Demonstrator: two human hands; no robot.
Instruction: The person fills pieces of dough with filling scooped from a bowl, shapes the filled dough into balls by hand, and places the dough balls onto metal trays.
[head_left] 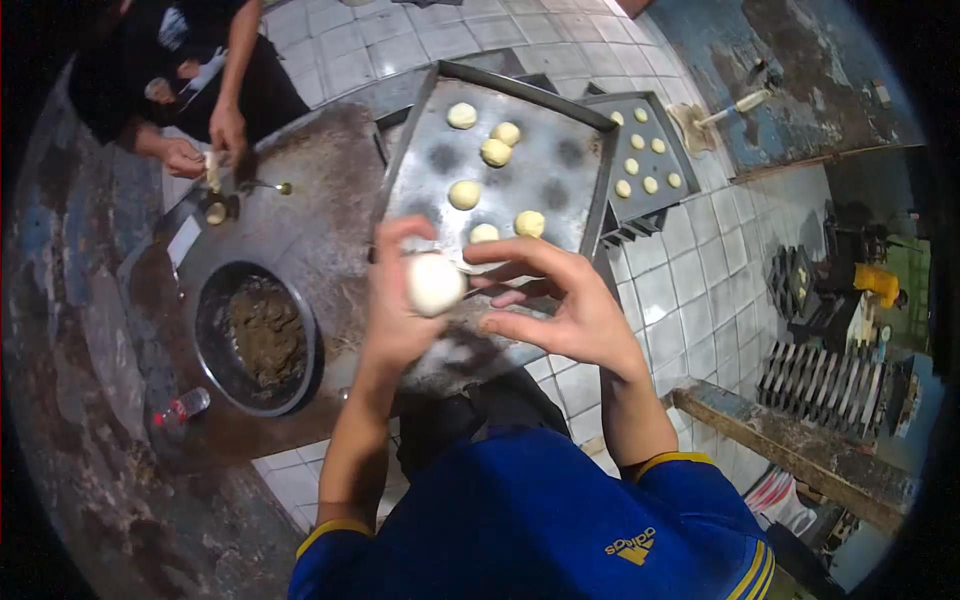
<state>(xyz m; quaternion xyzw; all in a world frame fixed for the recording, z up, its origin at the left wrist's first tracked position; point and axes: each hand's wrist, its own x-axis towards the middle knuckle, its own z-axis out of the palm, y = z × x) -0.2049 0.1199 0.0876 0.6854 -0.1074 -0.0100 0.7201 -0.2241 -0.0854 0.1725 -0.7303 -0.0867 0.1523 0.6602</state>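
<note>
My left hand (390, 318) is wrapped around a smooth, pale dough ball (436, 284), its thumb and fingers curled about the sides. Just to the right, my right hand (575, 310) has its fingers bent and spread apart, with nothing between them; its fingertips point toward the ball. Beyond both hands lies a dark metal baking tray (400, 185) carrying several round dough balls, among them one dough ball (464, 194) near the middle. Two of the balls on it touch each other. Its near edge is partly hidden behind my hands.
A metal bowl (309, 345) of brown filling (268, 335) stands on the worn table (290, 240) to the left, near a plastic bottle (183, 407). Across the table a co-worker's hands (205, 150) hold some dough. Another tray (655, 195) with dough balls sits at the right.
</note>
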